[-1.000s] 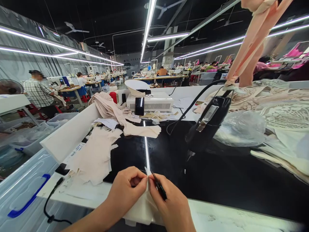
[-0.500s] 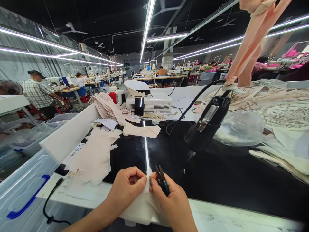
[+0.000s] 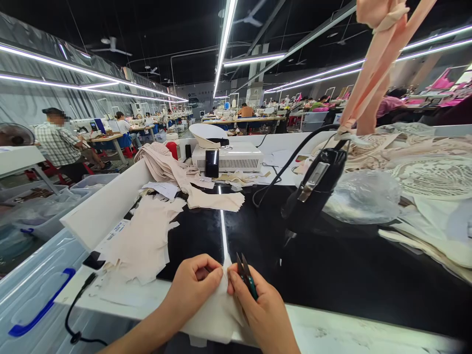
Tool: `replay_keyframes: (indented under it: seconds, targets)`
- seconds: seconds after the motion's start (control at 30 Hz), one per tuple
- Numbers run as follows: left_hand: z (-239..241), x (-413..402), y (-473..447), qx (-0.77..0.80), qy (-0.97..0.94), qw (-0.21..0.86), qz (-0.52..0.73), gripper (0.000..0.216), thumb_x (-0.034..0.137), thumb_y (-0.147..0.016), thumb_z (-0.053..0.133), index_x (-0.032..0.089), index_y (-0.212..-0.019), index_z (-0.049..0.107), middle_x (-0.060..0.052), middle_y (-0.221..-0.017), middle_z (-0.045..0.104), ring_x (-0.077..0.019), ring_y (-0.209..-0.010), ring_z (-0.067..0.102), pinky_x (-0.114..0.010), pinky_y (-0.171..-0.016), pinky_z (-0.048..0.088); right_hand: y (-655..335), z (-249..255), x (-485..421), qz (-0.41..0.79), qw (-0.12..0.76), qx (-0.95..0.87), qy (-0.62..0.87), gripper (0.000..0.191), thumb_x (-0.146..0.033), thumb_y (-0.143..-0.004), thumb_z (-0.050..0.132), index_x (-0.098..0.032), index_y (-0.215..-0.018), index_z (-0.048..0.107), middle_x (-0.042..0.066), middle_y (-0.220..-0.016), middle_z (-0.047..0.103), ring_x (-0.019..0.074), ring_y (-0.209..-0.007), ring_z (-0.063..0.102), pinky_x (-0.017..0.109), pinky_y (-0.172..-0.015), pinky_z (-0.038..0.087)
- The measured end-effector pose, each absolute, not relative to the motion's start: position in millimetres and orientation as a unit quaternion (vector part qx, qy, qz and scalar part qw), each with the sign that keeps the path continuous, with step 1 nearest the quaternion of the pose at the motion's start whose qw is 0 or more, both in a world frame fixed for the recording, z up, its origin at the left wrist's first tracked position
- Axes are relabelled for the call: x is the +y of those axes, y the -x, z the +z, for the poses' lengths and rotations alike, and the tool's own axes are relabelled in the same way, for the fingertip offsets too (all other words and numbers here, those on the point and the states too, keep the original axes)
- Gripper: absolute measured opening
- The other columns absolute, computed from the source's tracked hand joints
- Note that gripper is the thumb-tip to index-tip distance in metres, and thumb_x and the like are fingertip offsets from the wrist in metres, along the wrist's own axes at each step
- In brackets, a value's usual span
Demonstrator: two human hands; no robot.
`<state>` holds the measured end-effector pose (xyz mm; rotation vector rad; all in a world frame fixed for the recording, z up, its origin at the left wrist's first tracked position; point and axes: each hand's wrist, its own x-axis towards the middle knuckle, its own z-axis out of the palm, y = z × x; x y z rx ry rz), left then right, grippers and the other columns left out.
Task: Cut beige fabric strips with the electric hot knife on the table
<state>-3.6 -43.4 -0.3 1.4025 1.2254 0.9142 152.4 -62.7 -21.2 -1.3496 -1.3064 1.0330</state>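
At the near edge of the glossy black table [image 3: 332,275], my left hand [image 3: 191,292] pinches the top edge of a pale cream fabric piece [image 3: 217,317]. My right hand [image 3: 260,307] pinches the same edge from the other side and also holds small black thread snips [image 3: 246,275], blades pointing up and slightly apart. The fabric hangs down between both hands over the white table rim.
A stack of cream cut pieces [image 3: 143,241] lies left. A black hanging tool [image 3: 313,189] with a cable sits mid-table. A white machine [image 3: 226,155] stands behind. Lace and a plastic bag [image 3: 365,196] lie right. A blue-handled bin [image 3: 33,300] is at left; a person in a checked shirt [image 3: 59,142] works far left.
The snips in my right hand turned from lying along my fingers to pointing upward with blades parted. Both hands shifted slightly lower on the fabric edge.
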Motion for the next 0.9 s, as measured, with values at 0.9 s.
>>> replay_keyframes:
  seconds: [0.9]
  targets:
    - [-2.9,-44.9,5.8,0.521,-0.674,0.38,0.36,0.021,0.032,-0.086,0.056,0.017,-0.077,0.066,0.001,-0.071,0.059,-0.0131,-0.064,0.05,-0.024,-0.06,0.035,-159.3,-27.4,-58.0,0.287,0.455,-0.656,0.529,0.032,-0.052,-0.092,0.057,-0.026,-0.088,0.076,0.002,-0.08,0.077,0.0201,-0.073,0.072,0.026,-0.07,0.056]
